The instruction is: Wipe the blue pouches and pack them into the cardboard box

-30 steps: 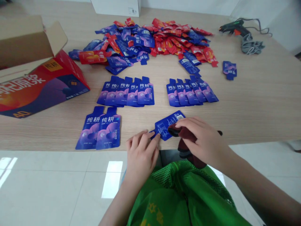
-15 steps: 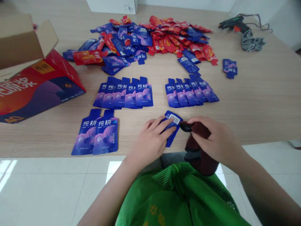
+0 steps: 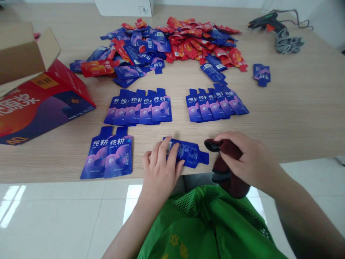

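Observation:
My left hand (image 3: 160, 169) presses its fingers on a blue pouch (image 3: 188, 153) lying back side up near the table's front edge, spout pointing right. My right hand (image 3: 246, 160) is shut on a dark maroon cloth (image 3: 226, 169) just right of that pouch. Left of the pouch lie two blue pouches (image 3: 109, 153) side by side, face up. Further back sit two fanned rows of blue pouches, the left row (image 3: 138, 107) and the right row (image 3: 214, 103).
A heap of red and blue pouches (image 3: 172, 45) fills the table's far middle. An open red and purple carton (image 3: 37, 95) lies at the left. A glue gun (image 3: 265, 22) and grey gloves (image 3: 288, 43) sit far right. A single blue pouch (image 3: 262, 73) lies apart. A white box (image 3: 124, 6) stands at the back.
My left hand turned the blue pouch around and slid it left, so its spout now points right. My right hand let go of the pouch and drew back slightly with the cloth.

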The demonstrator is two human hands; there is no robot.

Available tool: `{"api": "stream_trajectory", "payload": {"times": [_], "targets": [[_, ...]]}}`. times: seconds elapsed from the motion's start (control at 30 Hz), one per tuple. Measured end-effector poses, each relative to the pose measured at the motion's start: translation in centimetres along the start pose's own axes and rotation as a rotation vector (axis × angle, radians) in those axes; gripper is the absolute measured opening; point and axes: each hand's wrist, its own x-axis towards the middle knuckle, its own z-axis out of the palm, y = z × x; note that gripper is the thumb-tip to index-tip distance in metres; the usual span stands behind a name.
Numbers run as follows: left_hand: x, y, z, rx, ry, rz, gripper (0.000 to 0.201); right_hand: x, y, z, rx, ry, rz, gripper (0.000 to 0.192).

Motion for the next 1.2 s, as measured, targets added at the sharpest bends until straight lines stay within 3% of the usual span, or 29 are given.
{"api": "stream_trajectory", "payload": {"times": [0.17,0.27,0.43,0.53,0.67,0.8,0.9,1.03,1.1,1.2], "targets": [[-0.8,1.0,0.6,0.007,-0.027,-0.091,0.046,1.1,-3.0,2.4,0.013,-0.136,-0.203,0.030],[-1.2,1.2,0.7,0.018,0.009,-0.135,0.047,1.0,-3.2,3.3,-0.029,-0.179,-0.192,0.027],[-1.2,0.7,0.5,-0.001,-0.016,-0.122,0.050,0.3,-0.8,1.7,-0.044,-0.197,-0.045,0.021],[-1.0,0.3,0.0,-0.013,-0.061,-0.073,0.058,0.6,-0.9,0.8,-0.045,-0.174,-0.111,0.024],[-0.7,0.0,-0.7,-0.009,-0.100,-0.038,0.057,1.0,-2.1,1.6,-0.003,-0.156,-0.201,0.029],[-0.5,-0.2,-0.9,0.004,-0.119,-0.031,0.053,0.6,-1.2,2.3,0.022,-0.217,-0.139,0.027],[-0.3,-0.7,-0.9,0.011,-0.097,0.006,0.048,0.0,0.3,1.4,0.047,-0.217,-0.055,0.027],[-0.7,-1.7,-2.0,-0.060,0.047,0.011,0.029,-0.5,0.8,-0.3,0.040,-0.080,0.005,0.028],[-1.3,-2.3,-3.1,-0.116,0.146,-0.072,0.025,-0.6,0.4,-0.8,0.047,-0.039,0.012,0.028],[-2.4,-3.2,-4.9,-0.277,0.245,-0.414,0.033,-0.6,-0.3,-1.3,0.062,-0.018,0.012,0.029]]}}
